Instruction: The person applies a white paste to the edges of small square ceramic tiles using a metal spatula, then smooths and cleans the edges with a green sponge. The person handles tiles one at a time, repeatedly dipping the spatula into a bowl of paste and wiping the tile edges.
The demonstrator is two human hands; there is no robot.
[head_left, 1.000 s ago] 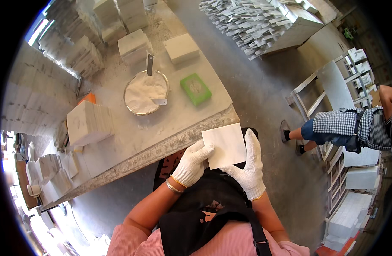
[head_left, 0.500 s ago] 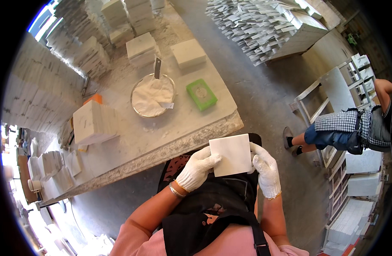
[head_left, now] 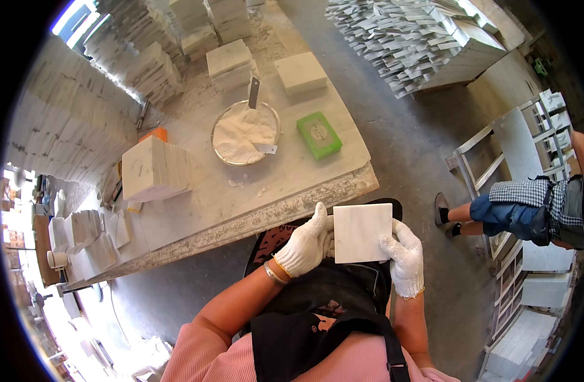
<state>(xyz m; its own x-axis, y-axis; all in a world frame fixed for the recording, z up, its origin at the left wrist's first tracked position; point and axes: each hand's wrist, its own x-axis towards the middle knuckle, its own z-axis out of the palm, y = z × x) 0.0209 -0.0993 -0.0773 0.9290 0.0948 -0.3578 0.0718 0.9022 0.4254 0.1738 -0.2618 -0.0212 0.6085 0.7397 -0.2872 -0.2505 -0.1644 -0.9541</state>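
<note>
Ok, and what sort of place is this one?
Probably a stone or tile workshop: pale slabs stand stacked on a dusty worktable, narrow pale pieces are piled beyond it, and the gloved right hand holds a square tile.

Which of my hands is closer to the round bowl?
Left. The left hand is below and right of the bowl in view; the right hand is farther right, holding the white tile.
</note>
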